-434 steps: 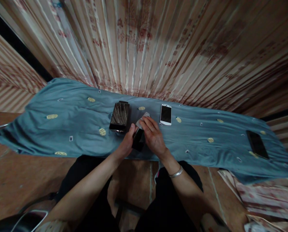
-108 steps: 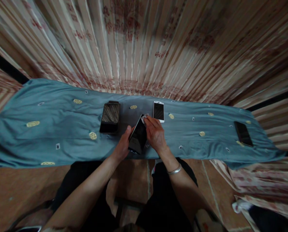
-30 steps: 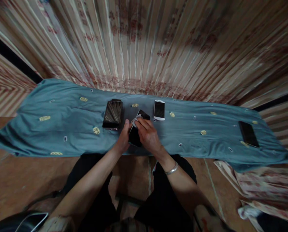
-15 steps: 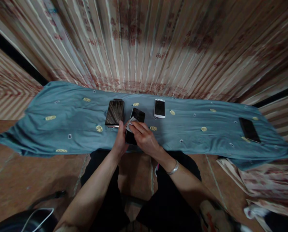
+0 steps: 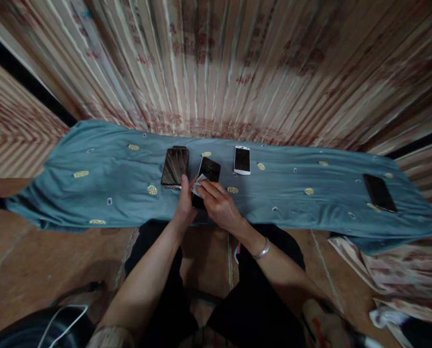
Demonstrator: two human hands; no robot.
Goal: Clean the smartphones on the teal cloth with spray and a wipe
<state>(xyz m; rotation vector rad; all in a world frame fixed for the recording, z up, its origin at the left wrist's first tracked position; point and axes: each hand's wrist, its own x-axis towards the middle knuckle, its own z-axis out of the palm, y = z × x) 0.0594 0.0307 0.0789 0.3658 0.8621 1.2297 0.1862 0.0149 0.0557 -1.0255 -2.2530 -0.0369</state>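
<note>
One black, glossy, rectangular phone [image 5: 209,169] is tilting above the blue cloth-covered bench [image 5: 121,193], my left hand [image 5: 185,205] clamping its side, while my right hand [image 5: 219,203] is pinching a crumpled, pale wipe [image 5: 198,183] against its screen.

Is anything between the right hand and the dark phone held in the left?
Yes: the pale cloth is between the right hand's fingertips and the screen of the dark phone in the left hand. Nothing else visible stands between them; the white phone lies apart, off to the right.
</note>
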